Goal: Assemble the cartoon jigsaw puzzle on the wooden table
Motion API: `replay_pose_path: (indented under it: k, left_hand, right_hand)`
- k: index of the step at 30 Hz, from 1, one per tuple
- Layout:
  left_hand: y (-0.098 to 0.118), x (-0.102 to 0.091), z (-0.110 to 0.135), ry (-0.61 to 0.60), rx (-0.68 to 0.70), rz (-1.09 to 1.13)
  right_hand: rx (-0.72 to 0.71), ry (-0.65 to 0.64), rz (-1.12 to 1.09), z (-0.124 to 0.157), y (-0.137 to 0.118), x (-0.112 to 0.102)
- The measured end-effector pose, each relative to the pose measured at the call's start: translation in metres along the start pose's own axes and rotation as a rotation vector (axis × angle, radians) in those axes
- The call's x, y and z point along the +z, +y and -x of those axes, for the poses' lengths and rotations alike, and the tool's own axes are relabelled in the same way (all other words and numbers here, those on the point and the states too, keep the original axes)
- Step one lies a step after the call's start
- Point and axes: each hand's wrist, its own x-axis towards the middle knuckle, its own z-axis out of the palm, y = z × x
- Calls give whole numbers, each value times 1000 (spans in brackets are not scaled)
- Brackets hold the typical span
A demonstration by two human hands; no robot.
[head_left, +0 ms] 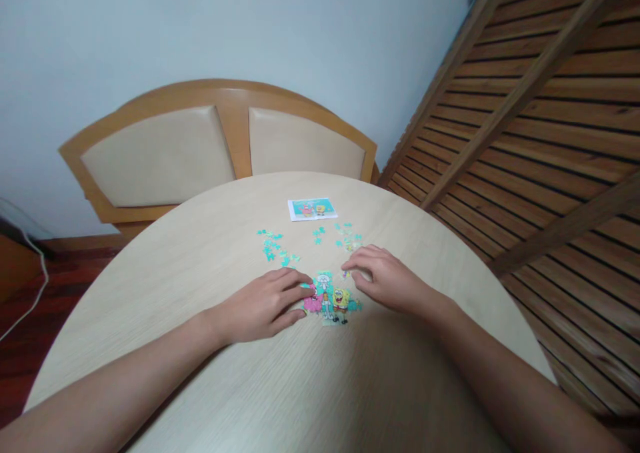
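Note:
A partly joined jigsaw puzzle point(327, 299) lies on the table, showing a pink, a pale green and a yellow cartoon figure. My left hand point(273, 303) rests flat at its left side, fingers stretched and a little apart. Its fingertips touch the pink part and cover some of it. Just above the yellow figure is my right hand point(385, 276), thumb and forefinger bent around a small purple and yellow puzzle piece point(345, 274). That piece is partly hidden by the fingertips. Loose turquoise puzzle pieces point(273, 246) lie beyond my left hand.
More loose pieces point(345, 233) are scattered beyond my right hand, with a small group point(319, 234) beside them. A picture sheet point(313, 209) lies farther back on the round wooden table point(225, 386). Behind stand a padded bench back point(160, 156) and a slatted wooden screen point(540, 106).

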Motion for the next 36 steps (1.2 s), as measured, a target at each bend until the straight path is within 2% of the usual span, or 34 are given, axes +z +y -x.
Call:
replay_pose_path:
  k: [8,15,18,24,27,32,36]
  left_hand:
    - [3,-2,-1,0,-1,-10]
    - [3,1,0,-5,-21,-46]
    - [3,1,-1,4,-17,-58]
    - [2,3,0,-13,-24,-106]
    - [1,5,0,-29,-28,-113]
    - [2,4,-1,5,-18,-89]
    - [6,-1,-2,31,34,-4]
  right_hand:
    - [63,-208,146,4,-3,-21]
    - [341,-374,128,21,-12,-38]
    - [379,-449,63,26,-16,-42]
    - [215,-620,-210,22,-36,-45]
    - [94,-646,-280,18,-52,-38]
    - [-192,-515,-302,12,-65,-15]
    - [-308,-338,-334,9,-62,4]
